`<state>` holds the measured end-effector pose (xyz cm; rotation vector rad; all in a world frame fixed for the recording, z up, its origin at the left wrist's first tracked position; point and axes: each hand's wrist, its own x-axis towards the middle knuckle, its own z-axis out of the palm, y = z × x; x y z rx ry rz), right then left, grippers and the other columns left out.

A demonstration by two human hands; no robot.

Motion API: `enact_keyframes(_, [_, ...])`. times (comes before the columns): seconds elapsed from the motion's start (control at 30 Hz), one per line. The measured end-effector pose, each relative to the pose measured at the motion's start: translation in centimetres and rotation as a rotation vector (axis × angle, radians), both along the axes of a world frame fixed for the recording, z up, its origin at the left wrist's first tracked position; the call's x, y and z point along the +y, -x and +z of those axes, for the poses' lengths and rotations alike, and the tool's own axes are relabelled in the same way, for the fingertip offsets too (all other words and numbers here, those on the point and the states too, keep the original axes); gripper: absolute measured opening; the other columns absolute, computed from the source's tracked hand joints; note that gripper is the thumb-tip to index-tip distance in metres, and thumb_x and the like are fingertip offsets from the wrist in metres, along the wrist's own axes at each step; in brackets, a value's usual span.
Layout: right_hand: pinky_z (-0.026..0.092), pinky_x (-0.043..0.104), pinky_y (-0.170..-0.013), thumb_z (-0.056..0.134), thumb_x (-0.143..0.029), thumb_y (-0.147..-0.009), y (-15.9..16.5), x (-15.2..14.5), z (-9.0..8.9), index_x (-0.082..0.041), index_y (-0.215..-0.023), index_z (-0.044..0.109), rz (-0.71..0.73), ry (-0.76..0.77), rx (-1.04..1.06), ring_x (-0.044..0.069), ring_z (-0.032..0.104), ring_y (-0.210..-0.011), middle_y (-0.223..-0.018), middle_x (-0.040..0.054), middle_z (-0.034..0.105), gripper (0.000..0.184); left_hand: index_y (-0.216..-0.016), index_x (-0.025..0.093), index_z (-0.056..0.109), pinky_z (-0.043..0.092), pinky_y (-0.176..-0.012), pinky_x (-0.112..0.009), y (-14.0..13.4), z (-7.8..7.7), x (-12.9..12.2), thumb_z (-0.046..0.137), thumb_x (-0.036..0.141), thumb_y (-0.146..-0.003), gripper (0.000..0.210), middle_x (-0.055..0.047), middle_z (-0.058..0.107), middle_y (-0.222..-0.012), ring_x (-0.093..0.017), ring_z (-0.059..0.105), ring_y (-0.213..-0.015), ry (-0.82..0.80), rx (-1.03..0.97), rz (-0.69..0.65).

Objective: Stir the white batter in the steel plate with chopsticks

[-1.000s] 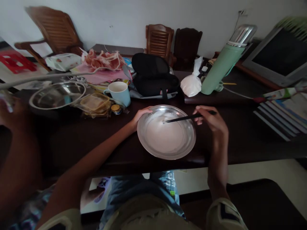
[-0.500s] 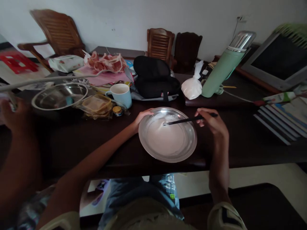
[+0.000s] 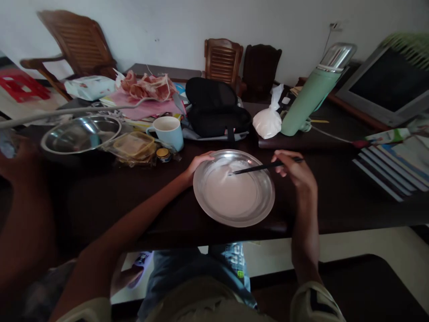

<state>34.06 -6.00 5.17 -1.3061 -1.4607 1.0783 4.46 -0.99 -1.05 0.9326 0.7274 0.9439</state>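
Note:
A wide metal bowl (image 3: 234, 219) sits near the front edge of the dark table, with a pale, smooth batter (image 3: 231, 194) inside. My left hand (image 3: 200, 163) grips the bowl's far left rim, thumb over the edge and the other fingers partly hidden. In my right hand (image 3: 292, 167), above the bowl's right side, is a pair of black chopsticks (image 3: 256, 168), held closed around the upper part. Their tips dip into the batter near its far side, where a small ripple shows.
Left of the bowl are a light blue mug (image 3: 169, 133), a small jar (image 3: 163, 154), plastic containers (image 3: 134, 145) and another metal bowl (image 3: 45, 145). Behind stand a black case (image 3: 217, 114), a tied bag of white powder (image 3: 267, 123) and a green thermos (image 3: 306, 98). Another person's arm (image 3: 27, 201) reaches in at left.
The chopsticks and both my hands are almost where they were. The view has shifted slightly, and the other person's hand at the far left has moved a little.

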Motion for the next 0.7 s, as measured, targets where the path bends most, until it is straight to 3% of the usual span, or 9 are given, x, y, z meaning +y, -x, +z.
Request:
enact_keyframes(0.1, [0.032,0.019,-0.032,0.067,-0.055,-0.078,-0.2,0.0,0.0,-0.018,-0.067,0.068,0.162,0.071,-0.041,0.008,0.044,-0.034,-0.043,-0.0016,0.055,0.039,-0.096,0.016,0.074,0.045,-0.083,-0.033,0.0,0.0,-0.1,0.06,0.02,-0.069,0.03,-0.006,0.072,-0.096,-0.023,0.064,-0.089,-0.011,0.002,0.006])
enact_keyframes(0.23, [0.03,0.018,-0.031,0.071,-0.055,-0.074,-0.5,0.0,0.1,-0.017,-0.062,0.066,-0.041,-0.003,0.008,0.007,0.042,-0.033,-0.042,-0.0022,0.053,0.04,-0.097,0.016,0.074,0.045,-0.084,-0.033,0.1,-0.1,0.0,0.06,0.02,-0.069,0.032,-0.006,0.072,-0.097,-0.023,0.064,-0.09,-0.017,-0.004,-0.006])
enact_keyframes(0.37, [0.031,0.019,-0.031,0.07,-0.055,-0.075,-0.5,-0.1,0.1,-0.017,-0.063,0.067,0.113,0.068,-0.036,0.008,0.043,-0.033,-0.041,-0.0016,0.053,0.04,-0.096,0.017,0.074,0.045,-0.083,-0.032,0.1,0.0,0.0,0.059,0.02,-0.069,0.03,-0.006,0.073,-0.096,-0.023,0.064,-0.09,-0.019,0.008,-0.004])
enact_keyframes(0.5, [0.031,0.019,-0.031,0.071,-0.055,-0.073,-0.7,-0.1,0.1,-0.018,-0.061,0.066,-0.059,0.002,0.012,0.008,0.043,-0.034,-0.042,-0.0014,0.053,0.04,-0.096,0.017,0.073,0.045,-0.082,-0.033,0.1,-0.1,0.0,0.059,0.021,-0.069,0.031,-0.006,0.072,-0.096,-0.023,0.064,-0.089,-0.015,0.008,-0.013])
enact_keyframes(0.63, [0.033,0.019,-0.032,0.069,-0.055,-0.076,-1.0,-0.1,0.1,-0.017,-0.065,0.068,0.148,0.106,-0.038,0.009,0.046,-0.035,-0.043,-0.0008,0.054,0.04,-0.095,0.016,0.073,0.045,-0.082,-0.032,0.1,-0.1,0.0,0.059,0.021,-0.069,0.03,-0.006,0.072,-0.095,-0.022,0.064,-0.088,-0.024,0.005,-0.004])
enact_keyframes(0.7, [0.031,0.019,-0.031,0.069,-0.055,-0.075,-1.0,-0.1,0.2,-0.017,-0.062,0.066,0.064,0.084,-0.037,0.008,0.043,-0.033,-0.041,-0.0014,0.053,0.04,-0.097,0.016,0.073,0.045,-0.082,-0.033,0.1,0.0,0.0,0.059,0.021,-0.069,0.032,-0.006,0.072,-0.096,-0.023,0.064,-0.09,-0.022,0.001,-0.002])
